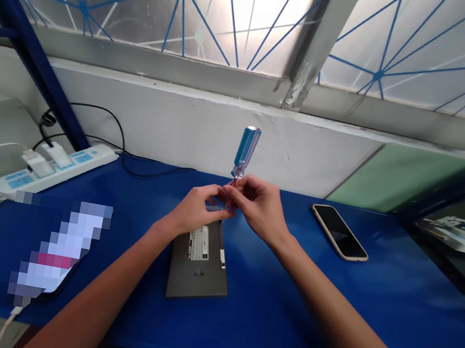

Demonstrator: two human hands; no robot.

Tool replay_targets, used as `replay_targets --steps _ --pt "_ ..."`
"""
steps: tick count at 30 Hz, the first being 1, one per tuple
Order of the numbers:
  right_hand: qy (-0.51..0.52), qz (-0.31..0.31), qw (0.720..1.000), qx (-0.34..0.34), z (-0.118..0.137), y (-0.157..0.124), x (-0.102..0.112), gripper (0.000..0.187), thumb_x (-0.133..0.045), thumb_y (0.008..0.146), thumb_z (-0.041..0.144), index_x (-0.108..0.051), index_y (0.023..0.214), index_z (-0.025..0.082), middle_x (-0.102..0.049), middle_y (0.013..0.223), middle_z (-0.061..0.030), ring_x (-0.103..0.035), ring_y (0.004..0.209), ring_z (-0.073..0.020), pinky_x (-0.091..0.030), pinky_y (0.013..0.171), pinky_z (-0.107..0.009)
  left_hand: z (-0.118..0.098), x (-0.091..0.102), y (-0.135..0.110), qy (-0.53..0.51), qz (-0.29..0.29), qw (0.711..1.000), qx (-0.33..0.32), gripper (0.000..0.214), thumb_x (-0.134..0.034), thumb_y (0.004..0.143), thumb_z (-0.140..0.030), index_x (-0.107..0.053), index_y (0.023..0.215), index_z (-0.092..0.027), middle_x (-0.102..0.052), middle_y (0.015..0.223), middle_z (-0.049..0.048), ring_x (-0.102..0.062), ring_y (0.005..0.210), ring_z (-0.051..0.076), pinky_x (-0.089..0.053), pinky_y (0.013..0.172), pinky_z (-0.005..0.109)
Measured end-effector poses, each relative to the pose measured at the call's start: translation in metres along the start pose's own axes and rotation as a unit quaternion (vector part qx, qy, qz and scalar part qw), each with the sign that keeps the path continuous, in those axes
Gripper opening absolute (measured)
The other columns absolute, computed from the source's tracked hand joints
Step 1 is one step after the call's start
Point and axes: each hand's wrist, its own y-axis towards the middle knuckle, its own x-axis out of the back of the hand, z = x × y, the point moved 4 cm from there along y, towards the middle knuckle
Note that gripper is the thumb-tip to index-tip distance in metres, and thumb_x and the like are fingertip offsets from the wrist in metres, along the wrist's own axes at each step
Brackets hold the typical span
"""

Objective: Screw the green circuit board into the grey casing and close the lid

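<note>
A screwdriver (246, 149) with a clear blue handle stands almost upright, its handle pointing up and its shaft down. My right hand (260, 206) is closed, pinching the screwdriver's shaft just below the handle. Close against it, my left hand (199, 207) has its thumb and fingers curled round the lower shaft. Under my hands a flat dark grey device (200, 279) with white labels lies on the blue table. The far end of the device and the screwdriver's tip are mostly hidden by my fingers.
A phone with a pale rim (340, 232) lies at the right. On the left, a blurred-out phone (61, 252) has a white cable attached. A white power strip (57, 170) with plugs sits behind it, and a black cable (142, 175) runs along the wall.
</note>
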Motion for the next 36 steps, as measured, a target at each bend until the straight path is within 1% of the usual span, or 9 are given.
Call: replay_targets --steps 5,11,16,19,22,26,30,33,36 --pt "0.004 0.037 0.999 0.001 0.001 0.0 0.001 0.02 -0.07 0.09 0.038 -0.068 0.083 0.02 -0.069 0.075 -0.0019 -0.062 0.06 -0.0132 -0.053 0.061 -0.03 -0.003 0.0 -0.003 -0.096 0.068 0.993 0.013 0.02 -0.069 0.09 -0.031 -0.075 0.098 -0.013 -0.078 0.1 0.0103 -0.073 0.099 0.025 -0.058 0.093 0.04" --pt "-0.012 0.087 0.996 0.004 0.002 -0.001 -0.002 0.024 -0.064 0.093 0.037 -0.071 0.104 0.016 -0.068 0.073 -0.0012 -0.064 0.059 -0.0136 -0.054 0.061 -0.03 0.004 0.0 -0.003 -0.132 0.046 0.99 0.012 0.017 -0.072 0.087 -0.028 -0.077 0.089 -0.012 -0.08 0.094 0.0104 -0.076 0.092 0.025 -0.06 0.089 0.037" --pt "-0.034 0.009 0.999 0.015 0.002 0.001 -0.002 0.026 -0.075 0.084 0.04 -0.065 0.097 0.019 -0.07 0.09 -0.0035 -0.064 0.063 -0.0137 -0.051 0.056 -0.029 0.009 0.0 -0.001 -0.091 -0.015 0.995 0.026 0.02 -0.08 0.079 -0.033 -0.077 0.084 -0.013 -0.079 0.083 0.0073 -0.074 0.079 0.022 -0.059 0.076 0.033" --pt "-0.03 -0.035 0.999 0.012 0.0 0.001 -0.003 0.028 -0.078 0.081 0.04 -0.059 0.082 0.02 -0.067 0.078 -0.0019 -0.063 0.064 -0.0146 -0.049 0.056 -0.028 0.011 0.0 0.0 -0.064 -0.044 0.996 0.031 0.026 -0.084 0.075 -0.037 -0.075 0.079 -0.013 -0.075 0.076 0.0057 -0.069 0.07 0.019 -0.054 0.068 0.031" --pt "-0.064 -0.036 0.997 0.014 0.001 0.0 -0.005 0.025 -0.073 0.085 0.035 -0.056 0.073 0.02 -0.065 0.07 -0.0016 -0.061 0.065 -0.0141 -0.049 0.06 -0.028 0.012 -0.001 0.001 -0.046 -0.06 0.997 0.018 0.031 -0.084 0.075 -0.04 -0.071 0.075 -0.013 -0.071 0.073 0.0041 -0.063 0.067 0.016 -0.051 0.066 0.029" --pt "-0.076 -0.044 0.996 0.029 0.004 -0.001 -0.005 0.02 -0.076 0.081 0.032 -0.06 0.084 0.02 -0.068 0.079 -0.0016 -0.063 0.065 -0.0137 -0.048 0.059 -0.027 0.014 -0.004 0.001 -0.031 -0.072 0.997 0.01 0.03 -0.082 0.077 -0.04 -0.067 0.075 -0.013 -0.066 0.069 0.0012 -0.057 0.065 0.014 -0.046 0.063 0.027" --pt "-0.07 -0.035 0.997 0.028 0.005 -0.002 -0.006 0.018 -0.072 0.084 0.033 -0.062 0.077 0.019 -0.068 0.071 -0.002 -0.064 0.064 -0.0148 -0.05 0.061 -0.029 0.014 -0.005 0.0 -0.012 -0.082 0.996 0.019 0.027 -0.083 0.076 -0.035 -0.066 0.074 -0.014 -0.064 0.068 -0.0002 -0.055 0.063 0.013 -0.044 0.061 0.026" --pt "-0.059 -0.02 0.998 0.028 0.006 -0.003 -0.007 0.017 -0.071 0.086 0.034 -0.067 0.082 0.018 -0.07 0.071 -0.003 -0.064 0.064 -0.0152 -0.053 0.063 -0.031 0.011 -0.001 0.0 -0.009 -0.054 0.998 0.02 0.026 -0.084 0.075 -0.034 -0.068 0.079 -0.014 -0.068 0.074 0.0015 -0.059 0.068 0.015 -0.048 0.067 0.028" --pt "-0.066 0.007 0.998 0.023 0.008 -0.003 -0.006 0.017 -0.068 0.088 0.034 -0.071 0.09 0.017 -0.073 0.078 -0.0044 -0.065 0.061 -0.0143 -0.053 0.061 -0.03 0.006 0.003 -0.001 -0.047 0.026 0.999 0.009 0.027 -0.082 0.078 -0.034 -0.073 0.096 -0.015 -0.075 0.096 0.0069 -0.068 0.088 0.02 -0.054 0.084 0.034"
